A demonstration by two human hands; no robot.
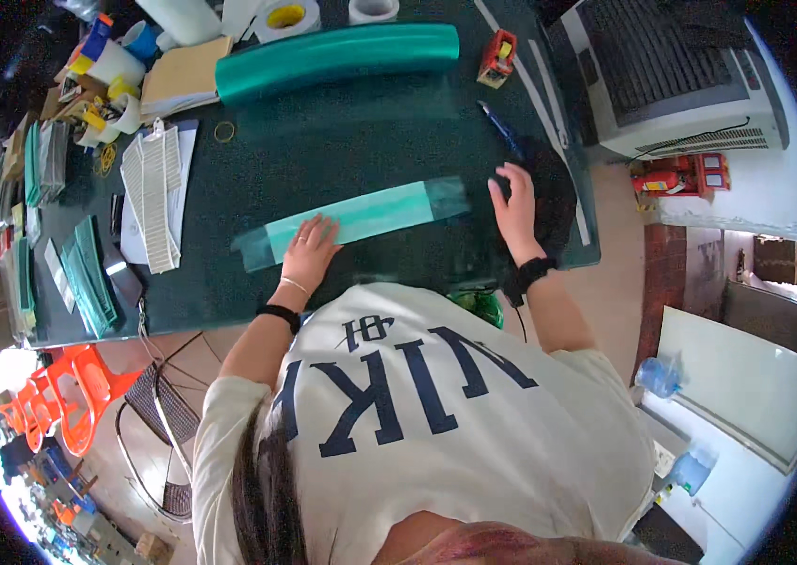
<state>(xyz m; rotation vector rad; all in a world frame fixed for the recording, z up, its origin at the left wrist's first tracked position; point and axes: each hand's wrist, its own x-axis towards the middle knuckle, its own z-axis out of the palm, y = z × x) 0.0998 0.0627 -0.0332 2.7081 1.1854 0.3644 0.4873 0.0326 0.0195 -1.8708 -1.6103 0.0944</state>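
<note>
A long mint-green strip (384, 215) with clear film at both ends lies slantwise on the dark table in front of me. My left hand (309, 254) rests flat on its left part, fingers stretched out over it. To the right of the strip's clear end, my right hand (515, 215) is held with thumb and fingers apart and nothing between them. A dark blue slim tool (500, 129), perhaps a pen or a knife, lies just beyond that hand. Farther back, a roll of glossy green film (342, 60) stretches across the table.
A red tape dispenser (497, 58) and long pale strips (549, 99) lie at the table's right. Tape rolls (285, 17) sit at the back. On the left are printed sheets (155, 188), green packets (88, 273) and a rubber band (224, 131). Orange stools (83, 395) stand at the lower left.
</note>
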